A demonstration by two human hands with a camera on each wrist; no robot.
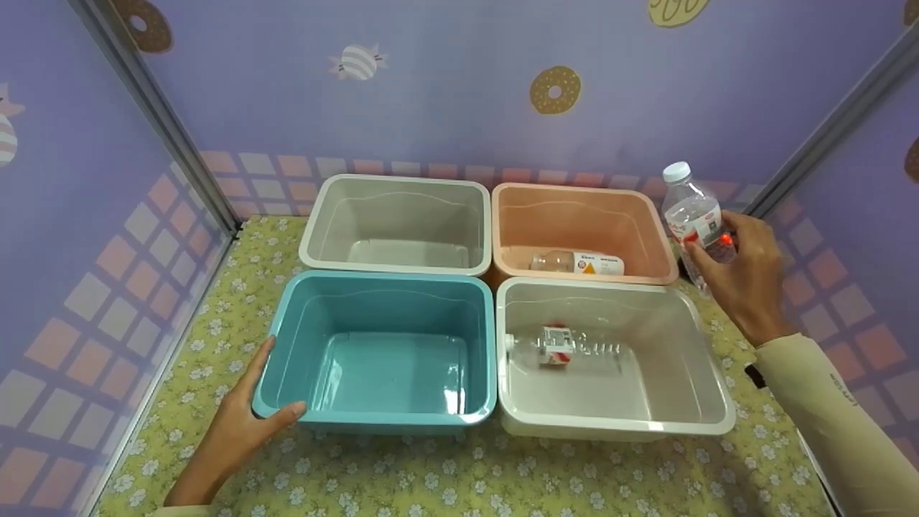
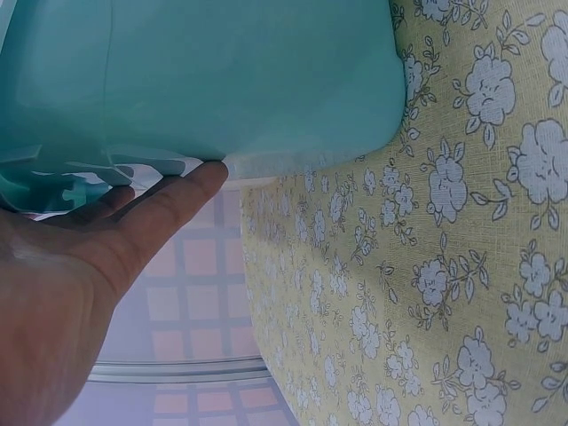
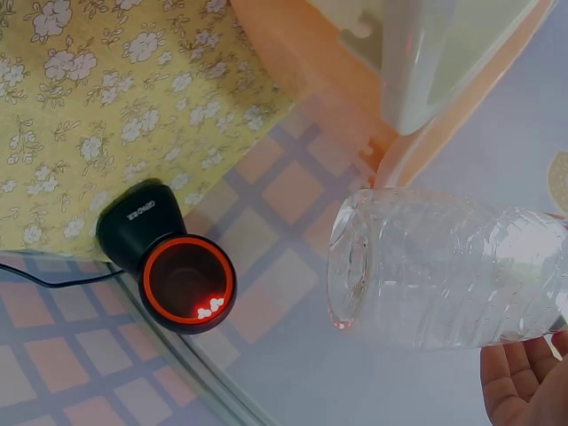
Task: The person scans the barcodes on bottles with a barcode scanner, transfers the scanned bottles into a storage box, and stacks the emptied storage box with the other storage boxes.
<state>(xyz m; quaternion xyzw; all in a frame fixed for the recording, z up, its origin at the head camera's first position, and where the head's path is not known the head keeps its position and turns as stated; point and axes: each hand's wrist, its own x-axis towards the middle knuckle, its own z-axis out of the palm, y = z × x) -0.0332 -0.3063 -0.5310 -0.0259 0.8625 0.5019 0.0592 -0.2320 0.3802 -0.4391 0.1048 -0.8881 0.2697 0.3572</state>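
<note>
My right hand (image 1: 750, 276) grips a clear plastic bottle (image 1: 693, 208) with a white cap and a red-and-white label, tilted above the table beyond the orange bin's right side. In the right wrist view the bottle's base (image 3: 351, 266) faces a black scanner (image 3: 169, 257) with a lit red ring. My left hand (image 1: 233, 424) touches the front left corner of the teal bin (image 1: 380, 418), its fingers (image 2: 177, 204) stretched along the outer wall. Another capped bottle (image 1: 556, 346) lies in the cream bin (image 1: 617, 427). One more bottle (image 1: 599, 264) lies inside the orange bin (image 1: 574, 190).
A grey bin (image 1: 402, 183) stands behind the teal one, and all the bins sit close together. Yellow flowered cloth (image 1: 402, 474) covers the table. Purple panels (image 1: 445, 86) enclose the back and sides. A cable (image 3: 62, 280) runs from the scanner.
</note>
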